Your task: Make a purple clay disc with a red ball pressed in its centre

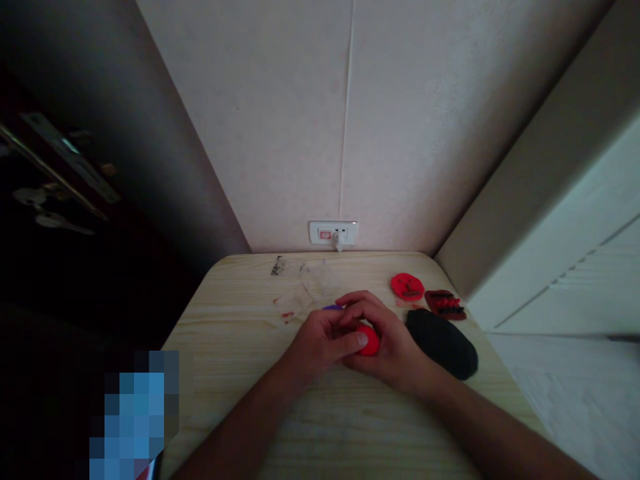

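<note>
Over the middle of the wooden table, my two hands meet around a small red lump of modelling clay (371,344). My right hand (395,343) curls around the lump from the right, fingers arched over it. From the left, my left hand (320,337) presses its thumb onto the clay; its other fingers are mostly hidden. A bit of something purple (332,308) shows just behind my left hand, too covered to make out. Beside my right hand lies a flat black oval (443,343) that looks like clay.
A flat red disc (407,287) with dark marks and a brown slab (445,305) bearing red and black pieces lie at the table's (240,293) back right. Red and black smudges mark the tabletop. Behind is a wall socket (333,233) with a plug; keys (55,210) hang at left.
</note>
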A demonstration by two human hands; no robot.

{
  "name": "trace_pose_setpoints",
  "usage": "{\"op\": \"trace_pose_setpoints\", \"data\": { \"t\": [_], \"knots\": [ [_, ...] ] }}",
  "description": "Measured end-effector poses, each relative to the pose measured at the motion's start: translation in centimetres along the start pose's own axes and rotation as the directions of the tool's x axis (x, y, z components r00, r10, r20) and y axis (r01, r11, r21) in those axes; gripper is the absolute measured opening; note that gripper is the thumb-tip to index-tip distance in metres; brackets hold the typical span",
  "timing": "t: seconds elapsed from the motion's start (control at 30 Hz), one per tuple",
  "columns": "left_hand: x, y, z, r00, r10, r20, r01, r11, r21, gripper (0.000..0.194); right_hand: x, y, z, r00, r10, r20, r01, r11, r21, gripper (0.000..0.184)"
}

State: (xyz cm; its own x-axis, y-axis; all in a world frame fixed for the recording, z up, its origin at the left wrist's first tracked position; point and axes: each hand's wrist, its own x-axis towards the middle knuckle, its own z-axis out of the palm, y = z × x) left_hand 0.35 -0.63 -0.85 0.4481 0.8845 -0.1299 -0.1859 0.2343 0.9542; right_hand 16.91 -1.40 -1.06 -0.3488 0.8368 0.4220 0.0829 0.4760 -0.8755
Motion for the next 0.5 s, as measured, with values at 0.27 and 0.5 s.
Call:
{"op": "trace_pose_setpoints", "data": {
  "t": [0.27, 0.5],
  "knots": [
    [0.04, -0.07, -0.22, 0.996, -0.009, 0.09, 0.008, 1.0, 0.02, 0.026, -0.19, 0.28, 0.69, 1.0, 0.03, 0.0, -0.03, 0.998, 0.056, 0.015],
    [0.0, 0.05, -0.15, 1.0, -0.025, 0.018, 0.025, 1.0, -0.005, 0.023, -0.08, 0.27, 0.22, 1.0, 0.005, 0.003, -0.005, 1.0, -0.018, 0.022]
  ]
}}
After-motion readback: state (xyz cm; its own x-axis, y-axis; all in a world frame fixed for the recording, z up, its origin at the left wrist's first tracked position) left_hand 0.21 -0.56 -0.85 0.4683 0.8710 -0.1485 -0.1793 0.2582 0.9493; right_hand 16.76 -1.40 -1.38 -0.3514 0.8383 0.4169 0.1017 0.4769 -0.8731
